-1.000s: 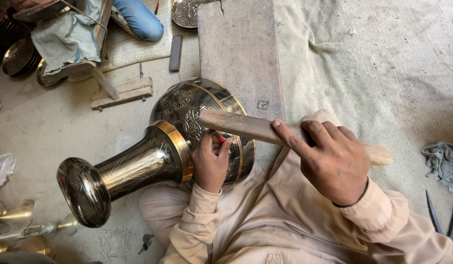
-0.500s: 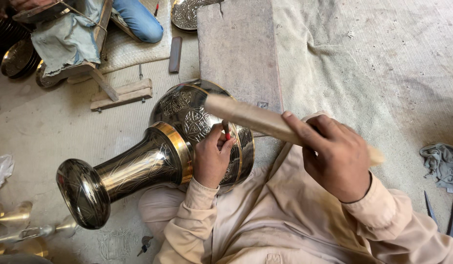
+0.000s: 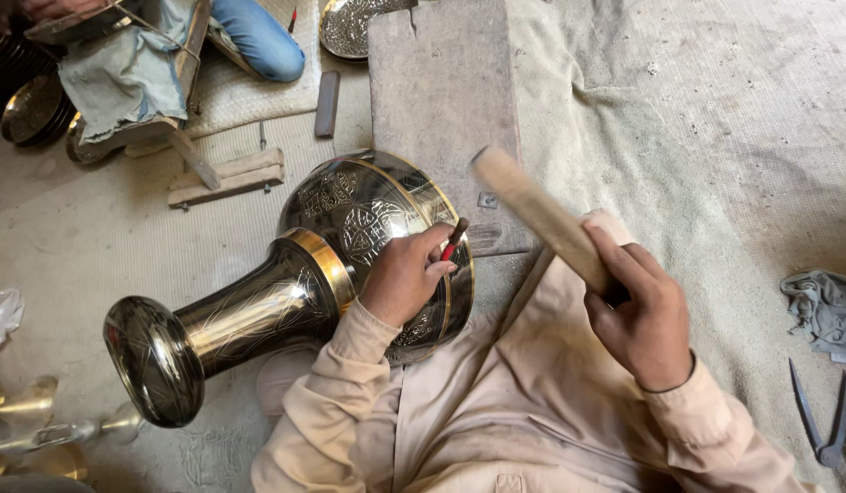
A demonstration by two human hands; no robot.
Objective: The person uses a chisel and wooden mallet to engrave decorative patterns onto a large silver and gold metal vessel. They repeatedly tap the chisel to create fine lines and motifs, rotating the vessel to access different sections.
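A large dark metal vase (image 3: 286, 292) with gold bands and engraved patterns lies on its side across my lap, its flared mouth pointing lower left. My left hand (image 3: 405, 274) rests on the vase's round body and pinches a small red-handled chisel (image 3: 455, 239) against the surface. My right hand (image 3: 642, 315) grips a long wooden mallet stick (image 3: 537, 215), raised above and right of the chisel, its far end pointing up-left.
A flat stone slab (image 3: 441, 91) lies beyond the vase on grey cloth. Another person's blue-trousered leg (image 3: 254, 36) and wood blocks (image 3: 227, 173) are at upper left. Brass pieces (image 3: 31, 420) sit lower left. Metal shears (image 3: 820, 420) and a rag (image 3: 825, 306) lie at right.
My right hand has swung the wooden stick up and back to the right, away from the chisel. My left hand and the vase have stayed in place.
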